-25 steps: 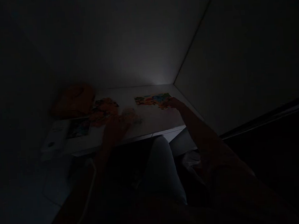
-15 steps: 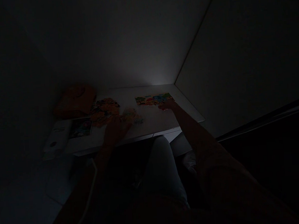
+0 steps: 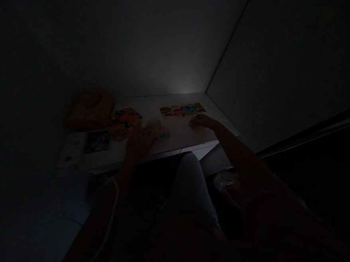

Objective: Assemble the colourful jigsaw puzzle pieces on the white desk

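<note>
The puzzle picture [image 3: 182, 109] is laid just beyond the right hand [image 3: 202, 120] on the worktop [image 3: 177, 141]. Loose pieces [image 3: 124, 120] are partly hidden by the left hand [image 3: 138, 143]. In the dark, whether either grip is closed cannot be told.

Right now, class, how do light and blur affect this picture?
Head view: very dim overall, though a faint glow lights the lower back wall; head view: the loose pieces by the left hand look hazy; head view: too dark to make out the right fingers separately.
</note>
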{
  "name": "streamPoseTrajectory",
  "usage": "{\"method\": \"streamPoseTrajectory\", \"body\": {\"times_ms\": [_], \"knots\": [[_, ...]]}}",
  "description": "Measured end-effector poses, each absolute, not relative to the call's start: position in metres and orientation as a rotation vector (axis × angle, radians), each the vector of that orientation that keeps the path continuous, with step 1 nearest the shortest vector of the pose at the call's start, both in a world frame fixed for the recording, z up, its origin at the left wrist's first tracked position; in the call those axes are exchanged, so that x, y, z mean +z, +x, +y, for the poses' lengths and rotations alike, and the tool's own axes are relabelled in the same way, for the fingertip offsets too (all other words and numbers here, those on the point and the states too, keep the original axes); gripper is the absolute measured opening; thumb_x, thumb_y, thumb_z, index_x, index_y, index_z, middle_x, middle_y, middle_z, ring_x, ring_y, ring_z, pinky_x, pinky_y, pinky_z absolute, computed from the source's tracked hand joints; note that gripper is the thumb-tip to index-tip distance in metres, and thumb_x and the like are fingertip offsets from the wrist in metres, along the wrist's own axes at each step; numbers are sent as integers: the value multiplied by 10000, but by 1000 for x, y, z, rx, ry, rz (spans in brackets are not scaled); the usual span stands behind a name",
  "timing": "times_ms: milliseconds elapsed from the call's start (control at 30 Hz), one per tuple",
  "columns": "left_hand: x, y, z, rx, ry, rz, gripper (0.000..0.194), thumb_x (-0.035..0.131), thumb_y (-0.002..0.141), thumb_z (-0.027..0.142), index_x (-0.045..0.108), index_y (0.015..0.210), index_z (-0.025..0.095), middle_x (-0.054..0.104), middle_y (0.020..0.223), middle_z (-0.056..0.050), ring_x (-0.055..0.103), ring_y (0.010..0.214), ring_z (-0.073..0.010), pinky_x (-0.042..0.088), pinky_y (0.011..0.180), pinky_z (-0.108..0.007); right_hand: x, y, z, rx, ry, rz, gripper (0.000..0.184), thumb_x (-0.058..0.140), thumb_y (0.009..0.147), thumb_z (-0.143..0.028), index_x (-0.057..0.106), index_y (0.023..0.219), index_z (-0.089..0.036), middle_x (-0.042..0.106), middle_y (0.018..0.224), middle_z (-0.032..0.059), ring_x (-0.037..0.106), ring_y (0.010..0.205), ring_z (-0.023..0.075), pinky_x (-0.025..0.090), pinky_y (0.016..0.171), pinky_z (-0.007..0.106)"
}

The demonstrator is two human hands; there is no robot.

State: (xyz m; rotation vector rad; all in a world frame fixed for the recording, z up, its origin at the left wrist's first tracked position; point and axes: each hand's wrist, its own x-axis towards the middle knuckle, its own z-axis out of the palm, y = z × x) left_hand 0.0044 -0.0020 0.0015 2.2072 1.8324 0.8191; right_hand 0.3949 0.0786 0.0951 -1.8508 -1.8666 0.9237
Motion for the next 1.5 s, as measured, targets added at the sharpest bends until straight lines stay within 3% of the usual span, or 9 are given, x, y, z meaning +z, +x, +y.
{"method": "streamPoseTrajectory", "body": {"times_ms": [167,333,600,833,933,1067,1200,1300,1500], "knots": [[3,7,-3,787,2194,1857,573,764,1138,601,675,1502,167,734,1540,-254,738,1423,-456,617,1176,-563,109,398,66,1092,-1711,-2011,303,822,1111,-518,829,1020,-229,866,1108,98,791,980,258,644,867,365],[6,7,-5,816,2190,1820,646,817,1112,621,656,1517,144,723,1545,-261,730,1445,-436,608,1214,-538,96,329,82,1171,-1416,-2065,277,719,1146,-483,833,1291,-276,884,1405,105,830,1274,318,708,1120,481],[4,5,-5,884,2173,1770,684,859,1078,630,626,1530,173,713,1553,-257,722,1446,-435,604,1251,-564,74,324,54,264,-1518,-2356,1074,1058,902,-708,642,1787,-264,537,1928,234,454,1798,554,352,1483,804],[13,0,-9,1096,2084,1674,560,827,1029,508,670,1445,169,743,1347,-197,726,1325,-401,584,1236,-573,70,296,26,314,-1612,-2278,1013,924,1009,-828,627,1834,-321,367,2036,197,322,1885,543,418,1441,824],[35,4,-22,1167,1876,1756,334,609,1136,420,660,1356,175,687,1124,-119,719,1073,-323,619,1034,-510,78,284,19,360,-1386,-2355,677,799,1169,-690,750,1714,-292,545,1938,191,511,1809,444,439,1472,697],[70,29,-38,1134,1930,1657,422,679,1138,540,655,1377,193,660,992,-51,699,889,-270,591,825,-416,92,298,20,559,-936,-2451,459,521,1320,-512,880,1485,-280,848,1592,127,796,1493,295,595,1340,499],[100,68,-36,890,2142,1800,607,884,991,562,684,1423,187,784,1317,-194,814,1169,-418,660,971,-514,95,348,55,705,-1030,-2262,463,539,1309,-515,863,1476,-231,924,1333,113,891,1147,245,711,1054,398],[117,83,-24,609,2274,1871,350,708,1120,394,733,1404,191,815,1351,-213,846,1149,-407,656,966,-500,81,385,99,360,-1551,-2174,453,486,1319,-425,820,1566,-247,888,1512,109,854,1358,237,670,1195,405],[141,52,6,666,2085,1955,420,564,1141,327,676,1520,184,827,1224,-159,837,1127,-352,651,995,-478,35,422,152,184,-1897,-2073,602,525,1262,-475,687,1758,-175,634,1860,248,587,1746,402,548,1382,641]]}}
